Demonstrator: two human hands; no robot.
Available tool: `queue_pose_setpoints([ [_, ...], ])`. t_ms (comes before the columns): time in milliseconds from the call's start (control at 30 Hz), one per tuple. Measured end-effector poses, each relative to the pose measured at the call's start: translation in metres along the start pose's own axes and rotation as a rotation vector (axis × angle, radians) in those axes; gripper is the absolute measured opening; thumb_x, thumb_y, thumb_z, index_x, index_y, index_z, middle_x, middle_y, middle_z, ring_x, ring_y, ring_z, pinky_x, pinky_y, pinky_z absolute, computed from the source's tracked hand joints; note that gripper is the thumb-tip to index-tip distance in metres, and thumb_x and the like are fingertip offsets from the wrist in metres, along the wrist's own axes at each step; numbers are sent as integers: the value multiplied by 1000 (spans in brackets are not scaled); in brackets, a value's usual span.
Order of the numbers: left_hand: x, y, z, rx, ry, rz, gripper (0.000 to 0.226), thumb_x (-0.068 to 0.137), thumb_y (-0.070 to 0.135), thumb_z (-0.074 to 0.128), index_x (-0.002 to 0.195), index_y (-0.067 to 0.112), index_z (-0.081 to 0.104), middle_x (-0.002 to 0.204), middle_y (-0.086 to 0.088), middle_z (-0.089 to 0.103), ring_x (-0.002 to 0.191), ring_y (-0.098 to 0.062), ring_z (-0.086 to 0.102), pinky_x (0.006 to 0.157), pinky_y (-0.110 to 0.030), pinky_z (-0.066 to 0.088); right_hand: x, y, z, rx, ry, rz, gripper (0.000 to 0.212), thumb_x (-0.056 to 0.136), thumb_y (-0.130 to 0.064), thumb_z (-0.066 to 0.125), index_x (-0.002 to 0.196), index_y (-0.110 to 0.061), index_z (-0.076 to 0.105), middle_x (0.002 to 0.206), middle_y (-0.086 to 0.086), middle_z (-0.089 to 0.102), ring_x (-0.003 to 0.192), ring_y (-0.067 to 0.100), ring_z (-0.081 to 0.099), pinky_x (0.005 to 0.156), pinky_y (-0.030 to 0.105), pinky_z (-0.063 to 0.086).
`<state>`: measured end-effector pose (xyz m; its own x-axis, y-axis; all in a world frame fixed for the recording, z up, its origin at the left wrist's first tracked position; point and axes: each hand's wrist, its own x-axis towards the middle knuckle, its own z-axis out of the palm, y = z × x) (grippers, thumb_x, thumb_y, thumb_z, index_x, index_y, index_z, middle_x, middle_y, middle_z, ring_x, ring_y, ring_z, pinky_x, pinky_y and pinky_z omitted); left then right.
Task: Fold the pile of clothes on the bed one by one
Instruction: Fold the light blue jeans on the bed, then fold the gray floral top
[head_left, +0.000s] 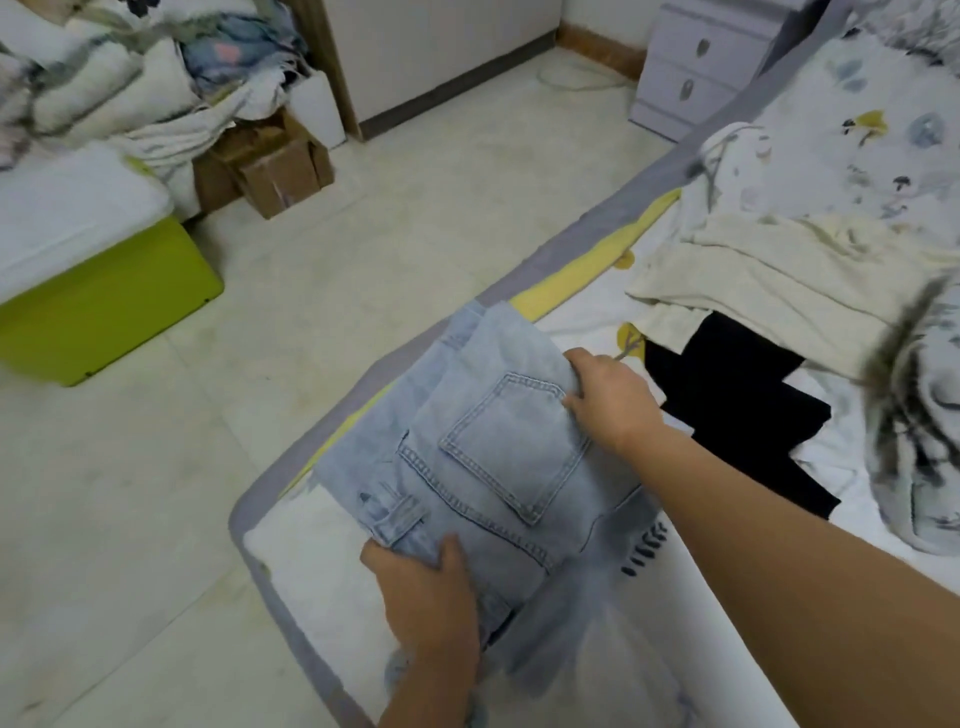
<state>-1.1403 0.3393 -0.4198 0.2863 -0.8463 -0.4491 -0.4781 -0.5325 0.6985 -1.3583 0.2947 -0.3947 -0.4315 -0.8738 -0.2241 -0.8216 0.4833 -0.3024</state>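
A pair of light blue jeans (483, 447) lies folded near the bed's corner, back pocket facing up. My left hand (426, 592) grips the waistband end nearest me, thumb on top. My right hand (608, 400) grips the far right edge of the fold beside the pocket. To the right on the bed lie a black garment (737, 405), a cream garment (769, 280) and a white patterned one (727, 171).
The bed (322, 561) has a grey border and a white sheet with a yellow strip. A lime green box (109, 306) stands on the tiled floor at left, with cardboard boxes (275, 161) and heaped bedding behind. A lilac drawer unit (696, 67) stands at the back.
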Motion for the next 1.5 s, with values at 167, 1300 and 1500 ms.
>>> queue_pose_setpoints([
  [167,33,7,-15,294,135,287,98,71,35,77,141,-5,21,141,-31,25,127,-43,29,103,-54,30,-9,-7,33,-79,148,255,72,94,-37,46,150,-17,5,152,21,10,140,34,11,110,50,15],
  [1300,-100,158,71,845,-684,1154,26,96,19,40,116,15,55,109,-5,64,98,-20,57,76,-25,38,-180,115,-90,250,-62,311,31,95,-16,41,123,-17,56,114,5,61,103,21,55,79,26,41],
  [1500,-173,178,126,889,-761,1278,27,96,24,43,119,16,55,101,0,64,91,-17,55,76,-26,41,-217,200,-127,204,-71,486,34,96,-18,40,128,-17,51,123,7,58,111,24,53,88,28,41],
])
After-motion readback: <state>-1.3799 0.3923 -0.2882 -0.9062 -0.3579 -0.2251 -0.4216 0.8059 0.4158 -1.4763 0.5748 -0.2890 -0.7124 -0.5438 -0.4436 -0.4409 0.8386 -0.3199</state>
